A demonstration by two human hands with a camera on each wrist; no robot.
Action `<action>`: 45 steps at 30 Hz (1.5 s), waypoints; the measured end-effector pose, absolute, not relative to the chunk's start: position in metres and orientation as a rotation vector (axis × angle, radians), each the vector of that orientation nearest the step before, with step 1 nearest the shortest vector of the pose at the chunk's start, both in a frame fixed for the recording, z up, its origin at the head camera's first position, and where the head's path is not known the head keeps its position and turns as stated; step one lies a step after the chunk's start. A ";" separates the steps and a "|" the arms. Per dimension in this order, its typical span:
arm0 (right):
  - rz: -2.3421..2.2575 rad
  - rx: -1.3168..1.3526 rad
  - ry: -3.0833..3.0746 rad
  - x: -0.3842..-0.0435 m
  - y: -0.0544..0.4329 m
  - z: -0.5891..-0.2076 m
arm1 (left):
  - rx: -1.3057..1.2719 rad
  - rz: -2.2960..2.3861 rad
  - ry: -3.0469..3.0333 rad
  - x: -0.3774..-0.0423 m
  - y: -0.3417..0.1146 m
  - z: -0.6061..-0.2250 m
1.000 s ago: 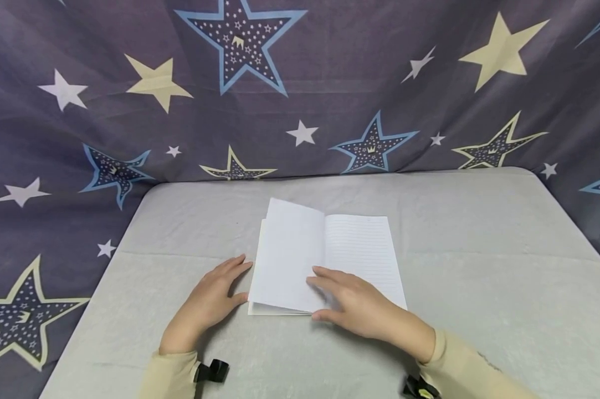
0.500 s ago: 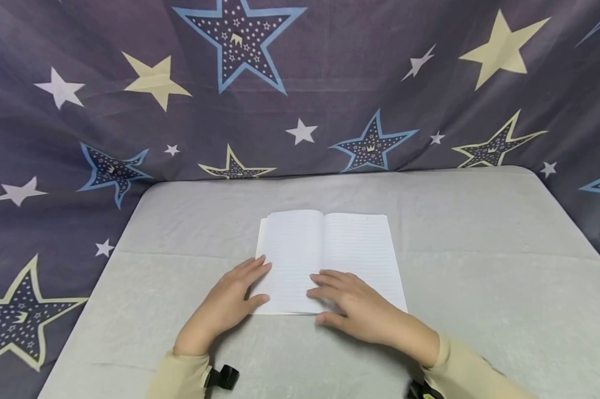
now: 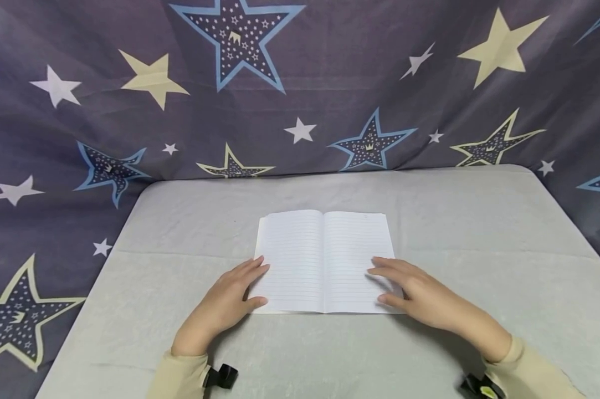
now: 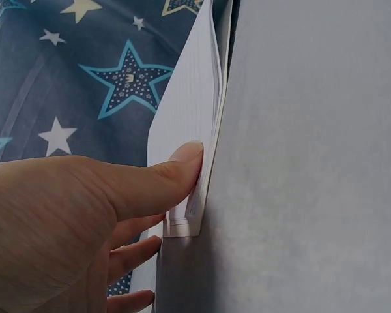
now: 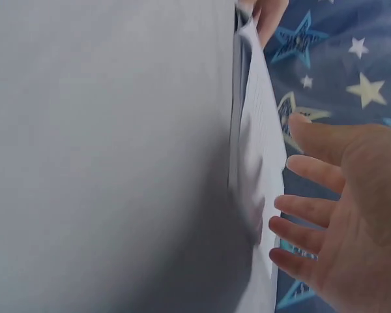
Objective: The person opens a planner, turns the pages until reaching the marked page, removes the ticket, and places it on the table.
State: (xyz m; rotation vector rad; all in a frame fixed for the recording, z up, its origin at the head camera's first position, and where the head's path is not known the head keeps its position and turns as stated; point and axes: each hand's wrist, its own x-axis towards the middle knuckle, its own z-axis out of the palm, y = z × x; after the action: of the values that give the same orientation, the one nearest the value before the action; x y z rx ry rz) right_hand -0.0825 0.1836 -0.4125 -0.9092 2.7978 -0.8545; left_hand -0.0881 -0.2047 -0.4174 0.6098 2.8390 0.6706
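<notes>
White and faintly ruled, the notebook [image 3: 324, 263] lay open and nearly flat just below the centre of the head view, its spine running up and down the frame, on a pale grey worktop [image 3: 479, 233]. Your left hand [image 3: 226, 296] was at its left edge, lower left of centre, the fingers loosely spread and almost straight; in the left wrist view the thumb [image 4: 188, 163] rested against the edges of the leaves, and nothing was clasped. Your right hand [image 3: 426, 293] reached over the lower part of the right page [image 3: 357, 244], fingers apart and relaxed, holding nothing; whether their tips touched the paper could not be told. The notebook looked light, with thin, limp leaves that would probably crease easily and slide over one another, the cover seeming only a little stiffer. To shift it whole, the outer edges near the bottom corners looked the safest hold, cover and leaves pinched together; a single leaf called for a soft touch at its outer corner. A star-printed curtain [image 3: 319, 55] filled the top of the frame.
</notes>
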 end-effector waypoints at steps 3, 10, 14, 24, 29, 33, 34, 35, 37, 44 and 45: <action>-0.812 -0.895 2.798 -0.085 0.198 -0.416 | 0.607 0.663 2.838 -0.088 -0.206 -0.416; -0.711 -0.885 2.766 -0.091 0.211 -0.422 | 0.613 0.640 2.843 -0.089 -0.207 -0.417; -0.679 -0.898 2.806 -0.089 0.213 -0.424 | 0.613 0.645 2.837 -0.090 -0.205 -0.418; -0.615 -0.804 2.924 -0.084 0.201 -0.425 | 0.607 0.660 2.833 -0.089 -0.204 -0.416; -0.693 -0.625 2.917 -0.081 0.193 -0.422 | 0.617 0.669 2.833 -0.087 -0.204 -0.417; -0.868 -0.529 2.896 -0.080 0.188 -0.415 | 0.629 0.672 2.842 -0.087 -0.204 -0.418; -0.909 -0.520 2.888 -0.080 0.186 -0.413 | 0.629 0.673 2.843 -0.087 -0.204 -0.417; -0.945 -0.518 2.878 -0.079 0.184 -0.411 | 0.636 0.670 2.846 -0.087 -0.205 -0.418; -1.003 -0.528 2.859 -0.078 0.178 -0.407 | 0.629 0.672 2.847 -0.087 -0.206 -0.418; -1.114 -0.696 2.812 -0.078 0.146 -0.398 | 0.611 0.696 2.842 -0.088 -0.211 -0.418; -1.109 -0.726 2.811 -0.078 0.141 -0.396 | 0.609 0.700 2.844 -0.089 -0.212 -0.418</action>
State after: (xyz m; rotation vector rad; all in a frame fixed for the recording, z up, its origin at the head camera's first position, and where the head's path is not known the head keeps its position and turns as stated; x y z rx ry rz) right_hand -0.0784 0.1407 -0.3965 -0.7262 2.8109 -1.1087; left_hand -0.0885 -0.2117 -0.4183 0.6093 2.8436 0.6996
